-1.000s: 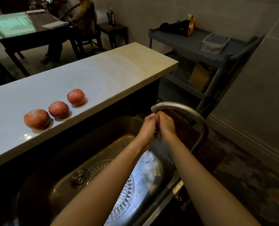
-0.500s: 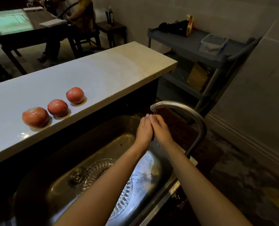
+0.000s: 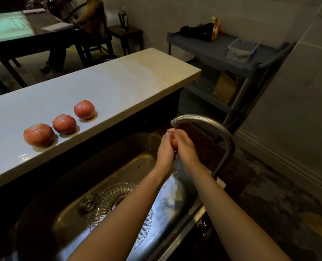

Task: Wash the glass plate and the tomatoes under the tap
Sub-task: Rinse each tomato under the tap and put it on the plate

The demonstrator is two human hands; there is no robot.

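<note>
The left hand (image 3: 165, 150) and right hand (image 3: 187, 149) are cupped together around a tomato (image 3: 174, 143) (only a red sliver shows between the palms), just beneath the spout of the tap (image 3: 203, 119). Below the forearms the glass plate (image 3: 115, 196) lies in the sink (image 3: 118, 153). Three more tomatoes (image 3: 64, 123) sit in a row, in small puddles, on the counter (image 3: 118, 85).

Four tomatoes in all: three on the one worktop (image 3: 109, 87), namely the near tomato (image 3: 39, 135), middle tomato (image 3: 64, 124) and far tomato (image 3: 84, 109), plus a fourth tomato (image 3: 174, 143) between two hands, the left hand (image 3: 165, 151) and right hand (image 3: 186, 147). One glass plate (image 3: 116, 196), one sink (image 3: 118, 157), one tap (image 3: 209, 121).
</note>
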